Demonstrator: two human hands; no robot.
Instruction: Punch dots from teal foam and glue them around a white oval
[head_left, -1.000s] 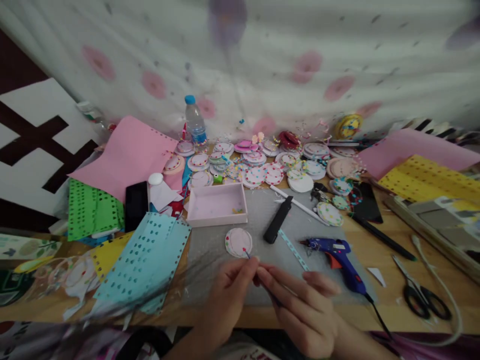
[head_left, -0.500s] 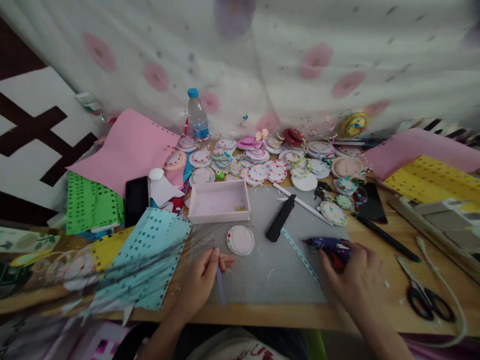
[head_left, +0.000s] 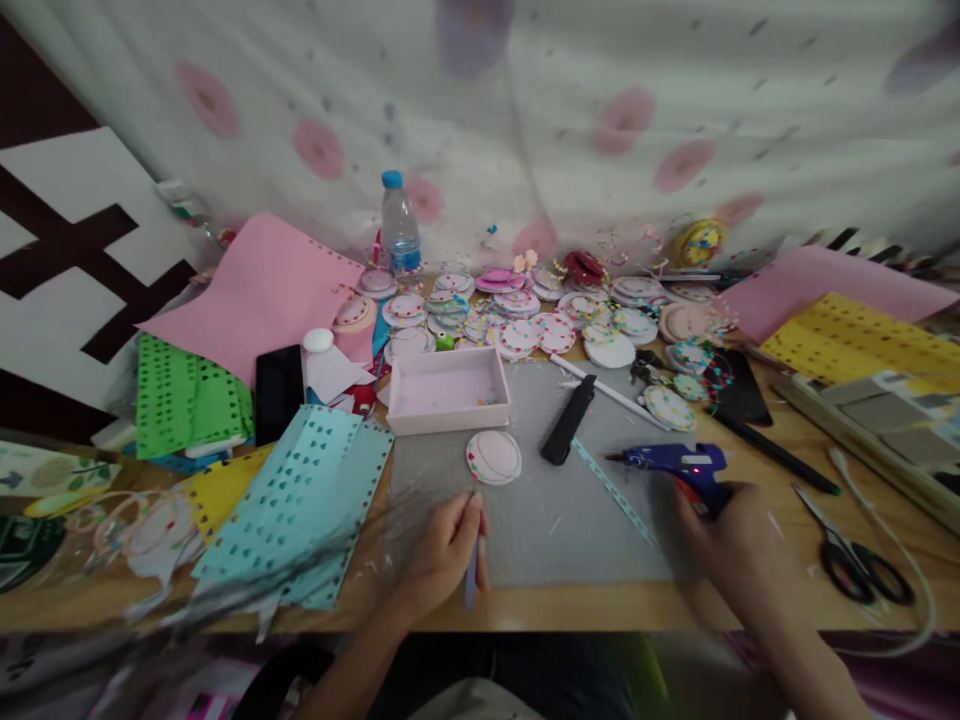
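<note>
My left hand (head_left: 448, 548) is closed on slim purple tweezers (head_left: 471, 578), their dark tip pointing at the lower edge of a white paper disc (head_left: 495, 457). Small red and green bits line that disc's left rim. On the right, my right hand (head_left: 739, 540) has its thumb and fingers around the handle of a blue hot glue gun (head_left: 664, 458), whose nozzle points left. A red light shows on the gun's body. Between the hands lie a black utility knife (head_left: 568, 420) and a teal punched paper strip (head_left: 611, 490) on the grey cutting mat (head_left: 555, 550).
A pale open box (head_left: 450, 420) stands behind the disc. Several decorated paper discs (head_left: 517, 335) crowd the back, near a water bottle (head_left: 401, 225). Teal punched sheets (head_left: 300, 500) and a phone (head_left: 279, 392) lie left; scissors (head_left: 851, 560) and a white cord (head_left: 900, 540) lie right.
My left hand and the tweezers have shifted right, closer beneath the disc. My right hand has moved down and back from over the gun's body to its handle, uncovering more of the gun.
</note>
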